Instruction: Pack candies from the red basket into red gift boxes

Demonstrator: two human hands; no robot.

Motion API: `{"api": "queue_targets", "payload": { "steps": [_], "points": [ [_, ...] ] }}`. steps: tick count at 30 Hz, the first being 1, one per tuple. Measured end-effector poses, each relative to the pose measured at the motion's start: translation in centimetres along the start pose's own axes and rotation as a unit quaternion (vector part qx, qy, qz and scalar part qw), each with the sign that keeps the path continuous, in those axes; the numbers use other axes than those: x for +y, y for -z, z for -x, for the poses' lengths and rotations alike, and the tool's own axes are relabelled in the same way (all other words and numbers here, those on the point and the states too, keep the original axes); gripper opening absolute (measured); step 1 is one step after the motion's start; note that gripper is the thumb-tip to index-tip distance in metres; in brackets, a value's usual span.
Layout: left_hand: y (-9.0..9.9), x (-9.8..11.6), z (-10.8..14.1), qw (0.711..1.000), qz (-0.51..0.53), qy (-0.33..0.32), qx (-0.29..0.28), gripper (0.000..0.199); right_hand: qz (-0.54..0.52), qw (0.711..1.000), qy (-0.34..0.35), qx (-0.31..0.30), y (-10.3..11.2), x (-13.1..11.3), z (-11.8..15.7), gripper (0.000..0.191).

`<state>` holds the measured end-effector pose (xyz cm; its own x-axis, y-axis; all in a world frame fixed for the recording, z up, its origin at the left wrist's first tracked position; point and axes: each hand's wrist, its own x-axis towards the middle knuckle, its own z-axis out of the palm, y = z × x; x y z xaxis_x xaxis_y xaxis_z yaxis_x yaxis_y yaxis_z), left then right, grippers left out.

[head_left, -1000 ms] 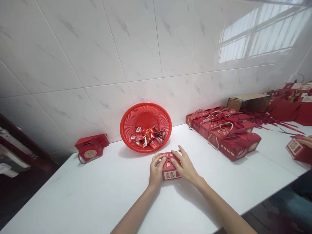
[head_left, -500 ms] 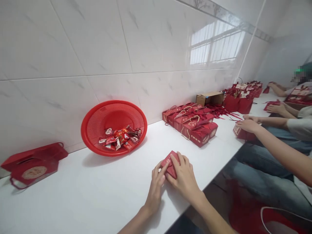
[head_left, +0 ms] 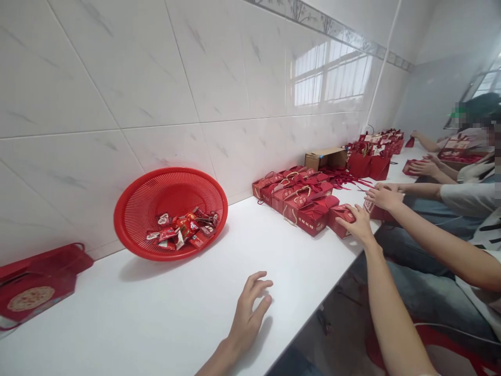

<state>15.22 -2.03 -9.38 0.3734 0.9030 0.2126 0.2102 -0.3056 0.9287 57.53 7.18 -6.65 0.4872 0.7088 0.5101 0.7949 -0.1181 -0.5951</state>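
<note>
My left hand [head_left: 250, 310] hovers over the white table [head_left: 156, 318], fingers apart with nothing in them. Farther right, my right hand [head_left: 358, 225] grips a small red gift box [head_left: 340, 219] from above, its fingers over the top. That box stands at the right end of a group of red gift boxes [head_left: 297, 196] with cord handles and gold print. A red plastic basket [head_left: 136, 209] leans tilted against the wall, holding wrapped candies [head_left: 183, 230].
At the left edge lies a red bag-like box [head_left: 43, 284]. Behind the gift boxes are a cardboard box [head_left: 324, 156], red ribbons [head_left: 350, 179] and red gift bags [head_left: 368, 162]. Co-workers sit along the right, one with a hand [head_left: 385, 196] on another red box. The tiled wall [head_left: 164, 141] bounds the table's back.
My right hand has carried the small red box rightward to the end of the grouped boxes. My left hand has let go of it and opened. The view has shifted slightly right.
</note>
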Motion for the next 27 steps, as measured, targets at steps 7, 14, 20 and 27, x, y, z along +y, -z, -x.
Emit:
{"api": "queue_targets", "payload": {
  "steps": [7,14,20,27],
  "points": [
    [-0.3,-0.1,0.1,1.000,-0.003,0.003,0.015,0.027,-0.051,0.997,-0.010,0.050,-0.8,-1.6,-1.1,0.079],
    [-0.8,0.2,0.4,0.999,0.030,0.015,0.022,0.024,-0.173,0.950,0.151,0.213,-1.0,-10.1,1.4,0.040],
    [0.2,-0.2,0.2,0.995,0.044,0.007,0.093,0.024,-0.339,0.867,0.364,-0.018,-4.8,-21.8,10.7,0.016],
    [12.6,-1.3,2.8,0.964,-0.150,-0.080,0.203,0.026,-0.375,0.626,0.620,-0.287,-7.6,-26.5,21.8,0.047]
  ]
}}
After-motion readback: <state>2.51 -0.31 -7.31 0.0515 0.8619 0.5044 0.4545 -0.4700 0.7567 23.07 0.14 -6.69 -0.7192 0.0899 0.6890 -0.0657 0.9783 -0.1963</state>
